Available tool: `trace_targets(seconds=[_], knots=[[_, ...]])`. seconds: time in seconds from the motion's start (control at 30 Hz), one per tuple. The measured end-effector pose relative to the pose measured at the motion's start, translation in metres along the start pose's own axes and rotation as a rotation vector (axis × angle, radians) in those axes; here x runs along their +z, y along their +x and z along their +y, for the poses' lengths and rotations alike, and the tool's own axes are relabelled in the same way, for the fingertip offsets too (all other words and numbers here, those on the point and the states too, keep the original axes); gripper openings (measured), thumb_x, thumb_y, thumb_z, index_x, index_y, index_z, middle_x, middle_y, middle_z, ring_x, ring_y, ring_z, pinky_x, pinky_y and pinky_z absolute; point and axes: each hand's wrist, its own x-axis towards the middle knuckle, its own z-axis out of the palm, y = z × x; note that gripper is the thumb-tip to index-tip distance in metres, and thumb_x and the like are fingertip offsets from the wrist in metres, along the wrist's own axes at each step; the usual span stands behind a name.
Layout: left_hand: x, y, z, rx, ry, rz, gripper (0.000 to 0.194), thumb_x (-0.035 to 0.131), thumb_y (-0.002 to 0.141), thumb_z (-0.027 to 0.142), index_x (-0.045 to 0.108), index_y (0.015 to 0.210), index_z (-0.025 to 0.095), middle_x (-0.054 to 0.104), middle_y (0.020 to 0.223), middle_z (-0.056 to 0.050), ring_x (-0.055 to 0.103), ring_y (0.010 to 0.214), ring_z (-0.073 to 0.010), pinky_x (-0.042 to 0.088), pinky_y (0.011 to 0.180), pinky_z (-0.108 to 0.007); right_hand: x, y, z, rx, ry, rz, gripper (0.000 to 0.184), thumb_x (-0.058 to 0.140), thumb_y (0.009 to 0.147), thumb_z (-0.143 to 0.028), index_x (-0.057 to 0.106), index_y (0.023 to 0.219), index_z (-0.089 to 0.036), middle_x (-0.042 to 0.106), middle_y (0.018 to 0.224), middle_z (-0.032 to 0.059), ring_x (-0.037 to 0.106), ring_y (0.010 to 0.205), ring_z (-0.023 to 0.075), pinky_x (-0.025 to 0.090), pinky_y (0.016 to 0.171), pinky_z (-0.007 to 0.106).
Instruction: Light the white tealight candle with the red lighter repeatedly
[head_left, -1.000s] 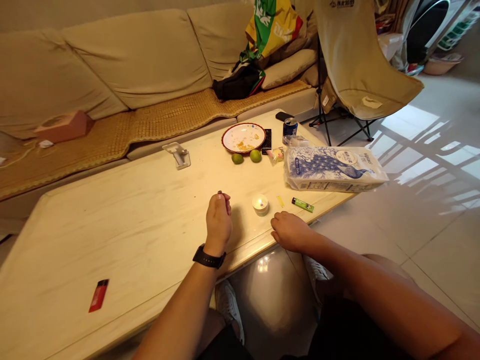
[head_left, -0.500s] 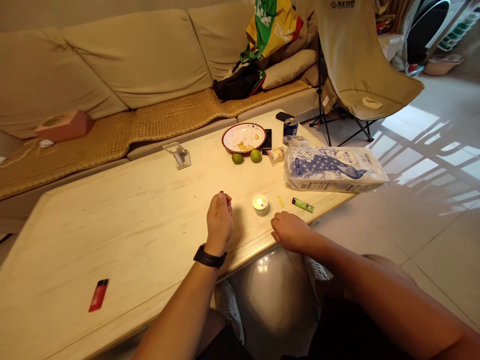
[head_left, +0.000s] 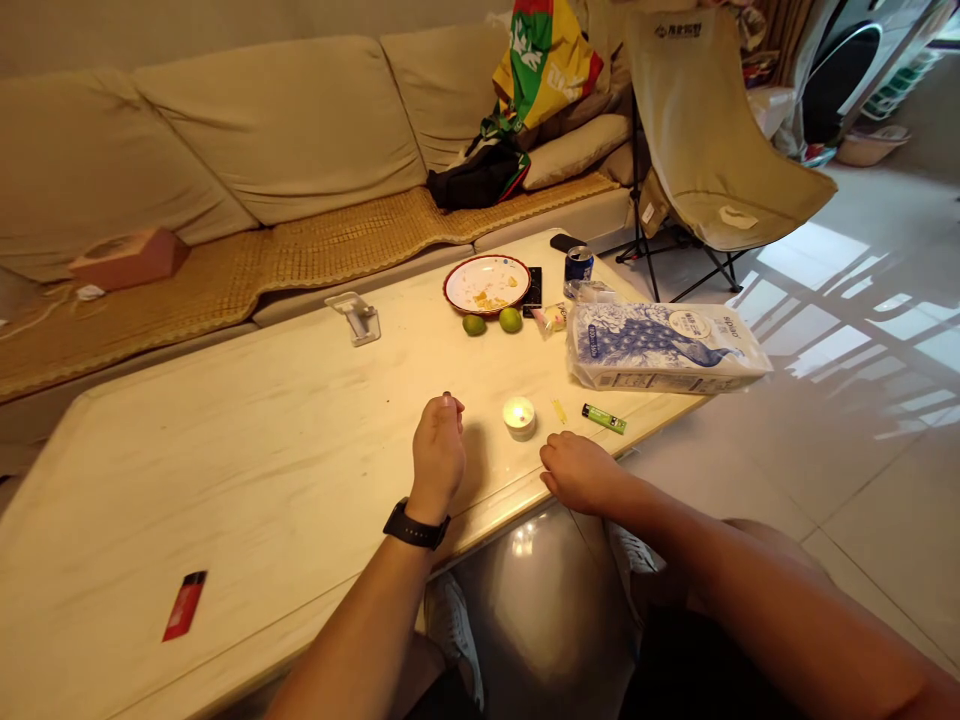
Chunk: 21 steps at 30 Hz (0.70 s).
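My left hand (head_left: 437, 452), with a black watch on the wrist, rests on the pale table (head_left: 225, 440) curled into a loose fist. A small dark thing pokes out at its fingertips; I cannot make out what it is. Just right of it burns a small lit tea candle (head_left: 519, 415). My right hand (head_left: 579, 470) lies palm down at the table's near edge, fingers curled under, with nothing visible in it. A green lighter (head_left: 604, 419) and a small yellow scrap (head_left: 559, 410) lie beyond the right hand.
Farther back are a plate (head_left: 486, 283) with scraps, two limes (head_left: 492, 322), a can (head_left: 577, 266), a phone stand (head_left: 354, 317) and a pack of paper tissues (head_left: 664, 346). A red lighter (head_left: 182, 605) lies near left. Sofa behind, folding chair (head_left: 712, 140) at right.
The view has tilted slightly, shifting everything a little down. Both hands stay where they were; the dark tip at the left fingers shows less.
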Motion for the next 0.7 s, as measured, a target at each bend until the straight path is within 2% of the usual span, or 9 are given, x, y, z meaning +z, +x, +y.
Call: trace_targets(seconds=[0.17, 0.27, 0.43, 0.6, 0.7], knots=[[-0.001, 0.001, -0.006, 0.005, -0.007, -0.037, 0.042, 0.040, 0.104, 0.056, 0.056, 0.086, 0.021, 0.044, 0.069, 0.002, 0.042, 0.064, -0.0152, 0.036, 0.060, -0.029, 0.000, 0.000, 0.000, -0.011, 0.006, 0.014, 0.026, 0.057, 0.097, -0.030, 0.071, 0.110, -0.011, 0.070, 0.109, 0.0154, 0.062, 0.105, 0.0292, 0.048, 0.091, 0.037], [-0.002, 0.001, -0.005, 0.049, 0.077, -0.039, 0.041, 0.039, 0.104, 0.055, 0.055, 0.087, 0.022, 0.050, 0.073, 0.000, 0.047, 0.068, -0.0162, 0.039, 0.063, -0.030, 0.000, 0.000, -0.001, -0.009, 0.002, 0.015, 0.027, 0.057, 0.097, -0.031, 0.071, 0.110, -0.012, 0.070, 0.110, 0.0159, 0.062, 0.105, 0.0292, 0.048, 0.091, 0.037], [-0.001, -0.003, 0.002, 0.127, 0.372, -0.118, 0.036, 0.043, 0.103, 0.052, 0.055, 0.086, 0.022, 0.055, 0.073, 0.000, 0.050, 0.068, -0.0176, 0.038, 0.065, -0.031, 0.000, 0.000, -0.001, -0.006, -0.005, 0.008, 0.027, 0.057, 0.097, -0.031, 0.070, 0.111, -0.012, 0.070, 0.111, 0.0164, 0.062, 0.106, 0.0292, 0.048, 0.092, 0.037], [0.007, -0.009, 0.006, 0.324, 0.710, -0.238, 0.027, 0.049, 0.098, 0.040, 0.056, 0.080, 0.021, 0.061, 0.076, -0.004, 0.054, 0.071, -0.0212, 0.036, 0.066, -0.034, 0.001, 0.001, -0.001, -0.003, 0.002, 0.013, 0.027, 0.057, 0.096, -0.030, 0.070, 0.110, -0.012, 0.070, 0.109, 0.0161, 0.062, 0.104, 0.0290, 0.047, 0.091, 0.037], [0.014, -0.011, 0.007, 0.413, 0.852, -0.271, 0.022, 0.051, 0.095, 0.035, 0.057, 0.079, 0.021, 0.063, 0.077, -0.007, 0.056, 0.074, -0.0237, 0.036, 0.067, -0.036, 0.000, 0.001, -0.001, -0.004, 0.002, 0.012, 0.027, 0.056, 0.097, -0.030, 0.070, 0.111, -0.012, 0.069, 0.109, 0.0165, 0.062, 0.105, 0.0291, 0.047, 0.092, 0.038]])
